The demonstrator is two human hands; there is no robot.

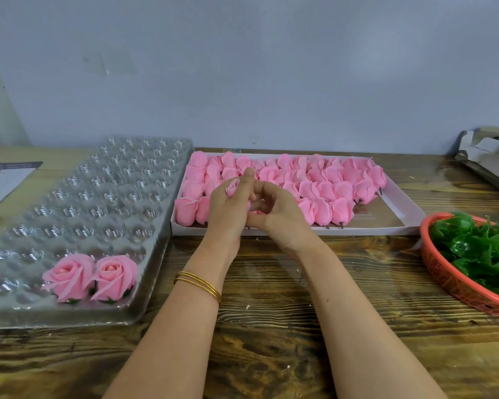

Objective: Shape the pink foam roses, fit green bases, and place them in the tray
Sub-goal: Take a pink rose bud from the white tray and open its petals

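Wood-grain worktop (271,326). Left: clear tray (156,226), with two finished roses (69,276) in its near cavities. Centre: white box (401,208) of pink buds (323,182). Right: red basket (444,272) of green bases (478,249). Your left hand (228,205) grips one foam rose (232,187) over the box's near edge; your right hand (277,211) pinches its lower petals.

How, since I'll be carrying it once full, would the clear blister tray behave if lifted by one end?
Probably floppy: the clear tray looks like thin moulded plastic, so it may sag or twist. It is likely very light, holding only two finished roses, which stand proud of it and could tip out.
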